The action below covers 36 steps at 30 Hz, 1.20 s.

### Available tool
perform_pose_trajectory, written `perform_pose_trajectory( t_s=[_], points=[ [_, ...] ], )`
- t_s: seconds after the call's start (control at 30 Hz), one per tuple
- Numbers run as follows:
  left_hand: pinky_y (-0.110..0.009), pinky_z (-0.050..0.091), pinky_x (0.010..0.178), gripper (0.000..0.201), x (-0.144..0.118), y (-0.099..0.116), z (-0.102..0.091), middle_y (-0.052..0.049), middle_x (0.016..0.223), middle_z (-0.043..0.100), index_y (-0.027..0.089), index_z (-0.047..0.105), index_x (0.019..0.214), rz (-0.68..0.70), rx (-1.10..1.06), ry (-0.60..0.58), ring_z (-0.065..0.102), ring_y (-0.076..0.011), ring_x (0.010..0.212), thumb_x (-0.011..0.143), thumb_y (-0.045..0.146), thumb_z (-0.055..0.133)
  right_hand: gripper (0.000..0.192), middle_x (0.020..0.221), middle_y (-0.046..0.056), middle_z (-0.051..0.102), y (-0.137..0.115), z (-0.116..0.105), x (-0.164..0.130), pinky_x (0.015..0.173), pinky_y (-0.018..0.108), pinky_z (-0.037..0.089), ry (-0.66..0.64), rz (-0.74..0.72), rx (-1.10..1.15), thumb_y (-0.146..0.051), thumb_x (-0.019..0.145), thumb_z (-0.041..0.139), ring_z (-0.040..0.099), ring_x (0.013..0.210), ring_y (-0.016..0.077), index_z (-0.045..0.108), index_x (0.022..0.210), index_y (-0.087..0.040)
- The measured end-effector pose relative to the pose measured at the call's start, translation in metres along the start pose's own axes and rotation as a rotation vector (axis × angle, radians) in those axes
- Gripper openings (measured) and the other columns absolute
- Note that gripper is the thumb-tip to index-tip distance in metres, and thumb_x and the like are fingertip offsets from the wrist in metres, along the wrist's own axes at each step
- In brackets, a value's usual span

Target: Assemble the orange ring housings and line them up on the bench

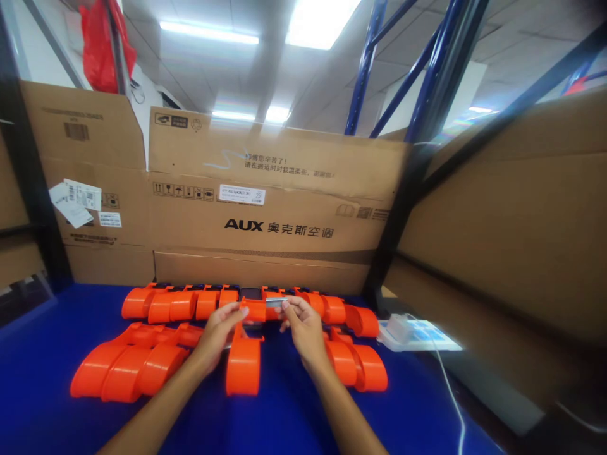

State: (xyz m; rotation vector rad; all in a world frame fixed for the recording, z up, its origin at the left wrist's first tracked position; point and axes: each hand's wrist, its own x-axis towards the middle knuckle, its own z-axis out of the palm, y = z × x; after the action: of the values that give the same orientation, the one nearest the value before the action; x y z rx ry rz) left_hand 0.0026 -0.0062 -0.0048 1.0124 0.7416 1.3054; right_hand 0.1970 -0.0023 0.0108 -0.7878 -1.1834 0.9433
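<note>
My left hand (219, 335) is closed around an orange plastic piece (243, 373) that looks like a packing-tape dispenser body. Its wide curved band hangs below the fingers, and its upper bar is at thumb height. My right hand (304, 327) pinches a short silvery strip (276, 303) between thumb and fingers. The strip's left end meets or overlaps the right end of the orange bar; I cannot tell whether it is seated in it. Similar orange pieces (122, 373) lie to the left of my hands, and others (358, 366) to the right.
A back row of orange pieces (183, 306) with dark parts runs along the blue tabletop (199, 423). Behind it stands a cardboard panel (265, 208). At right, a white power strip (422, 335) trails a white cable (448, 379). Dark rack posts (393, 221) flank the table.
</note>
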Motion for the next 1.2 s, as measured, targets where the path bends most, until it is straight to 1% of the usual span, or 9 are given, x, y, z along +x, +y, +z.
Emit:
perform_pose_trajectory(
  t_s=[0.17,0.33,0.53,0.6,0.73,0.9,1.0,1.1,1.2],
  points=[
    [-0.021,0.044,0.050,0.034,-0.003,0.003,0.001,-0.003,0.076,0.073,0.017,0.068,0.094,-0.011,-0.012,-0.040,0.061,-0.0126,0.052,0.072,0.041,0.080,0.036,0.076,0.004,0.071,-0.002,-0.001,0.000,0.044,0.023,0.050,0.013,0.003,-0.028,-0.051,0.076,0.076,0.063,0.062,0.0161,0.065,0.089,-0.019],
    [-0.023,0.046,0.051,0.035,-0.003,0.002,-0.001,-0.003,0.075,0.073,0.017,0.069,0.095,-0.039,-0.041,-0.041,0.063,-0.0146,0.054,0.071,0.040,0.081,0.036,0.075,0.004,0.071,-0.001,-0.002,0.001,0.043,0.022,0.048,0.014,-0.004,-0.058,-0.051,0.077,0.075,0.060,0.060,0.0147,0.064,0.086,-0.019],
    [-0.030,0.053,0.065,0.044,0.004,-0.003,-0.004,-0.006,0.080,0.076,0.017,0.070,0.105,-0.022,-0.045,-0.011,0.072,-0.0232,0.072,0.071,0.042,0.081,0.032,0.067,0.000,0.066,-0.002,-0.003,0.000,0.045,0.022,0.047,-0.041,-0.048,-0.086,-0.048,0.079,0.074,0.059,0.058,0.0137,0.064,0.087,-0.019],
    [-0.031,0.053,0.068,0.046,0.005,-0.002,-0.004,-0.007,0.082,0.077,0.017,0.070,0.108,-0.025,-0.030,-0.009,0.073,-0.0241,0.075,0.071,0.043,0.081,0.031,0.067,0.000,0.066,-0.003,-0.004,-0.001,0.046,0.022,0.047,-0.058,-0.049,-0.100,-0.047,0.080,0.074,0.059,0.057,0.0138,0.065,0.089,-0.019],
    [-0.029,0.053,0.066,0.045,0.001,0.004,-0.001,-0.009,0.088,0.078,0.016,0.072,0.106,0.005,0.015,-0.033,0.071,-0.0220,0.070,0.071,0.044,0.080,0.032,0.070,0.002,0.068,-0.004,-0.003,-0.001,0.046,0.023,0.048,-0.077,-0.033,-0.099,-0.048,0.079,0.073,0.061,0.060,0.0158,0.067,0.091,-0.019],
    [-0.024,0.047,0.056,0.040,-0.005,0.011,0.004,-0.009,0.090,0.078,0.016,0.074,0.103,0.057,0.129,-0.082,0.061,-0.0126,0.053,0.075,0.044,0.077,0.032,0.079,0.005,0.072,0.001,-0.002,-0.001,0.046,0.024,0.049,-0.105,-0.011,-0.112,-0.047,0.080,0.073,0.063,0.063,0.0167,0.068,0.092,-0.019],
    [-0.024,0.046,0.053,0.045,-0.003,0.008,0.002,-0.009,0.088,0.078,0.015,0.072,0.105,0.054,0.144,-0.008,0.062,-0.0140,0.055,0.073,0.046,0.079,0.032,0.077,0.005,0.071,0.003,0.000,-0.002,0.047,0.024,0.049,-0.063,-0.037,-0.135,-0.046,0.079,0.073,0.062,0.062,0.0162,0.070,0.095,-0.019],
    [-0.026,0.050,0.061,0.050,0.002,0.002,-0.002,-0.009,0.087,0.078,0.015,0.071,0.106,0.075,0.117,0.102,0.069,-0.0192,0.068,0.068,0.046,0.083,0.034,0.077,0.004,0.071,0.001,0.001,-0.004,0.047,0.024,0.047,0.005,-0.067,-0.167,-0.047,0.081,0.071,0.059,0.057,0.0147,0.071,0.098,-0.019],
    [-0.029,0.052,0.069,0.051,0.003,0.001,-0.003,-0.010,0.090,0.078,0.016,0.071,0.106,0.077,0.098,0.097,0.072,-0.0240,0.080,0.067,0.047,0.083,0.033,0.072,0.003,0.070,-0.004,0.000,-0.005,0.050,0.026,0.048,0.011,-0.077,-0.213,-0.047,0.083,0.068,0.058,0.055,0.0145,0.074,0.100,-0.019]
  ],
)
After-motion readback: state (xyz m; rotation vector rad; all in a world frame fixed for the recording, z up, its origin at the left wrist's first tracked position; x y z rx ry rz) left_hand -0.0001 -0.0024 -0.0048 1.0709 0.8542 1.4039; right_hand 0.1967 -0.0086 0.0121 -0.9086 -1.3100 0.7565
